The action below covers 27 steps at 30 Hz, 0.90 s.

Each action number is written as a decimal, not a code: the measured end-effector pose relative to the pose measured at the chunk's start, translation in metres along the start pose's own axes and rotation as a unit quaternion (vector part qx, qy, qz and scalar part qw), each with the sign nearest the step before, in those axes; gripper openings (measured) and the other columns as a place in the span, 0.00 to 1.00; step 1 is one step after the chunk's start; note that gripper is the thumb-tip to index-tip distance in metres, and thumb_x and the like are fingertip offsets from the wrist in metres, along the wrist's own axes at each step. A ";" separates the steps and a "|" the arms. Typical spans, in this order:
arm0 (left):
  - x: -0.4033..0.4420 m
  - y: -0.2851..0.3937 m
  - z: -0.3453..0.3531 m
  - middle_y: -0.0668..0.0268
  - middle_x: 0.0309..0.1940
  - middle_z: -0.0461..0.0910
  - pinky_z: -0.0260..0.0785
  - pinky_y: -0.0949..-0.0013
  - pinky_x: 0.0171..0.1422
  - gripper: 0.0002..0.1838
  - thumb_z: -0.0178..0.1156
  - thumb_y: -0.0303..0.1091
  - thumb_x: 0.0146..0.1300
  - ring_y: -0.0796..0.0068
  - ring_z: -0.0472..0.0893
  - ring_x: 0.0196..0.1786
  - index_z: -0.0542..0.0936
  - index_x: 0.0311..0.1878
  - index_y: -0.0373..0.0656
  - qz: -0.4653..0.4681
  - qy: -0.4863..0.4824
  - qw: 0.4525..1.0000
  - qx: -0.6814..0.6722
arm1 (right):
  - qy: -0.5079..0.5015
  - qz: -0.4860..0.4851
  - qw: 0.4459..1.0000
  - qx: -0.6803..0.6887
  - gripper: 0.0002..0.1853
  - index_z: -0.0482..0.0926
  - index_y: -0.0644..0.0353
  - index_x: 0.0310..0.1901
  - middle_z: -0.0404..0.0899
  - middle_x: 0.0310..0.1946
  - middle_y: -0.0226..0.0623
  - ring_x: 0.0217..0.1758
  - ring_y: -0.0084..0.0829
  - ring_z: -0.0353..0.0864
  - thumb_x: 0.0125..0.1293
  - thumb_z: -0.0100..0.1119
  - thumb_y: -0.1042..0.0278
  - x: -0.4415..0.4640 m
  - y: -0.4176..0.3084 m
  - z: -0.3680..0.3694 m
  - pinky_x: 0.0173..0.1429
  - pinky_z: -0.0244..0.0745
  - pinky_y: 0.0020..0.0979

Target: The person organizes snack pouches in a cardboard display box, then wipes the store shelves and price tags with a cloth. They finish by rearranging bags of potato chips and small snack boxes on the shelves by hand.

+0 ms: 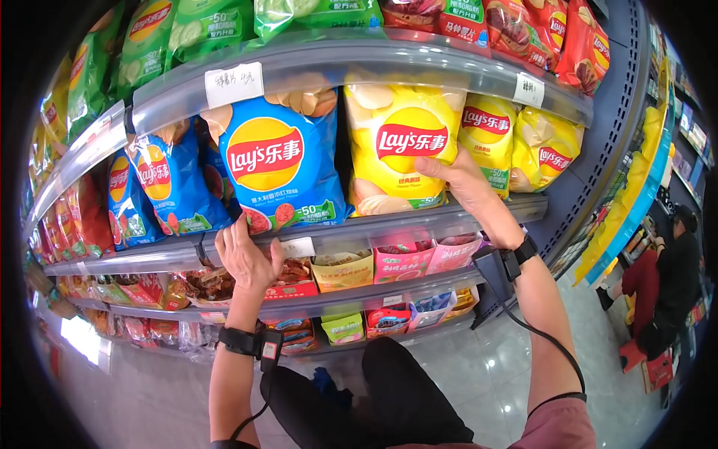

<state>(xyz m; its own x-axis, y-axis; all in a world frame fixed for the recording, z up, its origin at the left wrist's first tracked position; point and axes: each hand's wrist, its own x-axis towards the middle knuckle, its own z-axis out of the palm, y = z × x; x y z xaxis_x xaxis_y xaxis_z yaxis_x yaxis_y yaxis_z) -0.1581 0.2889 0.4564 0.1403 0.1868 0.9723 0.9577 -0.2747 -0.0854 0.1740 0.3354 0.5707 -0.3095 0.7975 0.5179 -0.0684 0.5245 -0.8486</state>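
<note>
My right hand (pixel 458 177) grips the right side of a yellow Lay's chip bag (pixel 389 176), its thumb flat on the front and the other fingers largely hidden. The bag stands upright at the front of the shelf. My left hand (pixel 248 254) rests at the shelf edge (pixel 359 233), fingertips by the lower left corner of a blue Lay's chip bag (pixel 278 194). Its thumb is spread away from the fingers, and I see nothing held in it. A black strap with a small device sits on each wrist.
More yellow bags (pixel 550 153) and blue bags (pixel 161 183) flank these two. Green bags (pixel 209 34) and red bags fill the shelf above. Small snack boxes (pixel 344 269) line the lower shelves. At far right a person (pixel 666 277) sits low by another shelf.
</note>
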 end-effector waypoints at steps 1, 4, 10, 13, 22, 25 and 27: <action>-0.001 0.000 -0.001 0.52 0.36 0.71 0.59 0.54 0.52 0.33 0.56 0.44 0.51 0.51 0.71 0.39 0.65 0.55 0.27 0.001 0.005 1.000 -0.003 | -0.001 0.001 1.000 0.004 0.42 0.65 0.63 0.61 0.74 0.54 0.38 0.56 0.27 0.73 0.50 0.73 0.51 0.000 0.001 0.001 0.61 0.65 0.27; -0.001 0.000 -0.002 0.51 0.36 0.71 0.58 0.53 0.53 0.34 0.56 0.44 0.51 0.51 0.71 0.39 0.65 0.55 0.27 -0.005 -0.005 1.000 -0.004 | 0.033 -0.028 0.997 -0.061 0.47 0.59 0.64 0.64 0.71 0.57 0.41 0.59 0.31 0.71 0.49 0.73 0.48 0.002 0.008 -0.001 0.63 0.64 0.29; 0.001 0.001 -0.004 0.52 0.35 0.70 0.58 0.53 0.53 0.34 0.55 0.45 0.52 0.52 0.70 0.39 0.65 0.56 0.27 0.000 -0.012 1.000 0.007 | 0.175 -0.151 0.969 -0.085 0.40 0.60 0.66 0.63 0.73 0.54 0.44 0.58 0.32 0.72 0.54 0.71 0.61 -0.039 0.006 0.008 0.62 0.67 0.31; 0.002 0.003 -0.005 0.52 0.35 0.70 0.58 0.53 0.53 0.33 0.54 0.44 0.53 0.52 0.70 0.39 0.65 0.56 0.27 -0.006 -0.018 1.000 0.007 | 0.266 -0.160 0.933 -0.183 0.21 0.71 0.65 0.52 0.78 0.46 0.42 0.51 0.34 0.77 0.58 0.66 0.70 -0.070 0.012 0.002 0.56 0.71 0.31; -0.001 0.002 -0.006 0.51 0.36 0.71 0.59 0.52 0.53 0.33 0.54 0.45 0.53 0.52 0.70 0.38 0.65 0.55 0.26 -0.003 -0.018 1.000 0.018 | 0.178 -0.304 0.804 -0.478 0.08 0.76 0.62 0.36 0.77 0.35 0.38 0.39 0.39 0.73 0.56 0.61 0.71 -0.080 0.057 -0.014 0.47 0.65 0.36; -0.002 0.000 0.000 0.49 0.38 0.71 0.59 0.52 0.54 0.33 0.54 0.45 0.53 0.51 0.71 0.40 0.65 0.55 0.25 0.001 -0.007 1.000 0.027 | 0.196 -0.319 0.792 -0.483 0.08 0.76 0.61 0.36 0.77 0.34 0.38 0.38 0.39 0.73 0.56 0.60 0.70 -0.079 0.062 -0.016 0.47 0.65 0.36; -0.003 -0.001 -0.001 0.49 0.38 0.71 0.59 0.52 0.54 0.34 0.54 0.45 0.53 0.51 0.71 0.40 0.65 0.55 0.25 0.003 -0.004 1.000 0.025 | 0.201 -0.328 0.789 -0.479 0.08 0.76 0.61 0.36 0.77 0.34 0.38 0.38 0.39 0.73 0.56 0.60 0.70 -0.078 0.065 -0.015 0.47 0.64 0.36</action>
<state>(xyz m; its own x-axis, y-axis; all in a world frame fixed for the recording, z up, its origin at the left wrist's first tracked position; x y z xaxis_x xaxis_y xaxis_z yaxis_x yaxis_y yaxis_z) -0.1595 0.2879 0.4534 0.1489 0.1934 0.9698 0.9681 -0.2284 -0.1031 0.2075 0.3118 0.4770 -0.1663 0.1891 0.9678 0.7198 0.6941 -0.0119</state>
